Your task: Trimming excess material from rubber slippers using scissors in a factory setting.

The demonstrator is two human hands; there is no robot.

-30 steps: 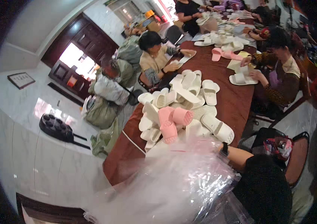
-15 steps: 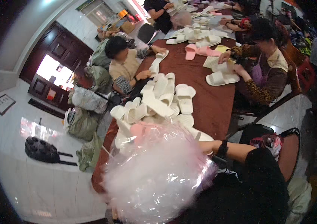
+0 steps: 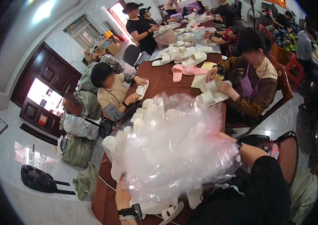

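A large bundle of clear plastic film [image 3: 177, 150], blurred by motion, is held up over the near end of the table. My right hand [image 3: 224, 139] grips its right side, the fingers mostly covered by the film. At its lower left edge my left hand [image 3: 122, 191] holds it too, with the fingertips hidden. A dark band circles each wrist. Behind and beneath the film lies a pile of white slippers [image 3: 149, 114], partly covered. Another white slipper [image 3: 194, 197] shows below the film, near my body.
Across the brown-covered table [image 3: 151, 78], a person at left handles a white slipper [image 3: 142, 89]; one at right holds white slippers [image 3: 212, 96]. Pink slippers [image 3: 186, 71] lie between them. Sacks [image 3: 77, 150] line the left floor. A chair [image 3: 287, 153] stands at right.
The film has moved up and right and spread out over the slipper pile. My left hand has come into sight at its lower left edge. The view has tilted up, showing more people behind.
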